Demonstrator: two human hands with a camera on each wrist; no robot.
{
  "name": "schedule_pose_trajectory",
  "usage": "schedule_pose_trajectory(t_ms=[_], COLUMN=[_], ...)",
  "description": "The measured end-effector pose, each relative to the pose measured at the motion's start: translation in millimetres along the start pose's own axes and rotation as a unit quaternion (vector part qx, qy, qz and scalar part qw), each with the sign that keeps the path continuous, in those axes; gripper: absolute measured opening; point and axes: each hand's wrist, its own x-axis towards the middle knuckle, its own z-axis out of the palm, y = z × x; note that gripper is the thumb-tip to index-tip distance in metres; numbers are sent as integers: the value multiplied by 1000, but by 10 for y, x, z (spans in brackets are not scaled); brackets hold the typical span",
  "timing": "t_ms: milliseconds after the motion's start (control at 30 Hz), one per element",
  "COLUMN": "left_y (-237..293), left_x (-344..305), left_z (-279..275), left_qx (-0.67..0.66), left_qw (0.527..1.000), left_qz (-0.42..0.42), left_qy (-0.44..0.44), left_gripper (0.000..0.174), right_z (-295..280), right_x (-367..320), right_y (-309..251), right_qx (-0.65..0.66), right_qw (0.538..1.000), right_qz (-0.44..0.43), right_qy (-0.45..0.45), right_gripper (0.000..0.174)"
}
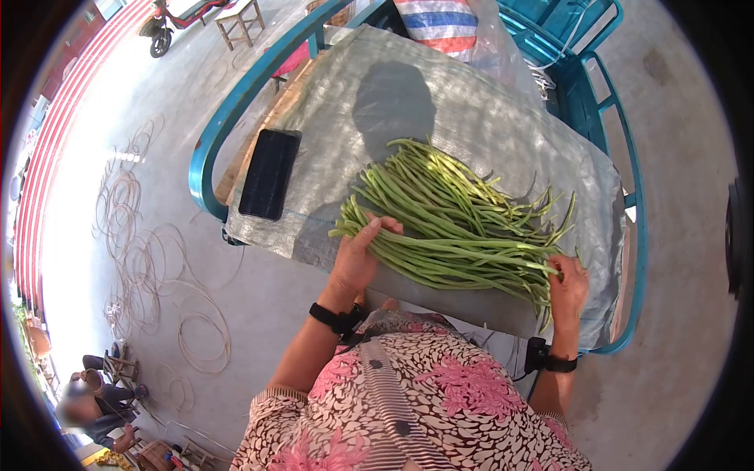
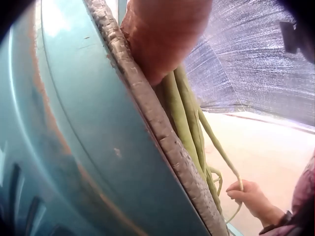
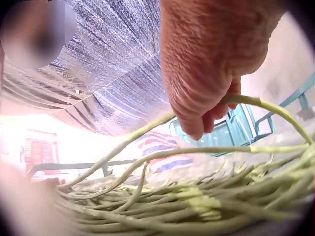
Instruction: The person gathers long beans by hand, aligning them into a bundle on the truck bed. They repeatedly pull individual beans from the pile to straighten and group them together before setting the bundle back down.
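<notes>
A heap of long green beans [image 1: 440,196] lies on the grey woven sheet, its nearer bundle [image 1: 463,255] stretched between my two hands. My left hand [image 1: 360,253] grips the left ends of that bundle, thumb on the near side and fingers curled over the top. The left wrist view has this hand [image 2: 167,34] close over the sheet's edge, with beans [image 2: 184,113] running out from under it. At the bundle's right end my right hand [image 1: 568,284] pinches a long bean. In the right wrist view, that bean [image 3: 142,130] arches above the heap, up to the fingertips.
The grey sheet [image 1: 330,94] covers a cart bed with blue metal rails [image 1: 206,149]. A black phone [image 1: 270,174] lies at its left. Beyond sits a striped bag [image 1: 440,27]. Coiled cable [image 1: 203,341] lies on the ground, and a person [image 1: 98,400] sits at lower left.
</notes>
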Motion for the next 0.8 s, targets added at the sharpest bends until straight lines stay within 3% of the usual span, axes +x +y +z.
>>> schedule_pose_trajectory(t_ms=[100, 200, 300, 367, 433, 500, 567, 633, 800], left_y=[-85, -92, -72, -74, -70, -40, -39, -59, -103], left_x=[63, 80, 80, 82, 78, 57, 63, 75, 72], left_z=[-144, -176, -167, -172, -161, -128, -114, -127, -176], left_qx=[-17, -32, -16, -10, -8, -2, 16, 21, -1], left_qw=[999, 998, 999, 999, 999, 999, 1000, 1000, 999], left_qz=[11, 14, 5, 11, 14, 6, 3, 8, 32], left_qy=[-26, -47, -45, -47, -45, -41, -4, 5, -19], left_gripper=[8, 8, 10, 10, 10, 11, 11, 12, 12], right_z=[-266, -458, -549, -477, -318, -75, 91, 231, 734], right_x=[86, 147, 21, -23, 169, 255, 366, 503, 595], right_y=[223, 470, 451, 494, 88, -254, -611, -956, -1169], right_qx=[-91, -157, -262, -195, 20, 142, 143, 139, 166], right_qw=[994, 986, 952, 961, 989, 983, 982, 976, 973], right_qz=[4, 22, 38, 48, 67, 43, -98, -166, -154], right_qy=[62, 60, -153, -192, -129, -104, -76, -1, -50], right_gripper=[32, 35, 41, 42, 43, 39, 32, 26, 19])
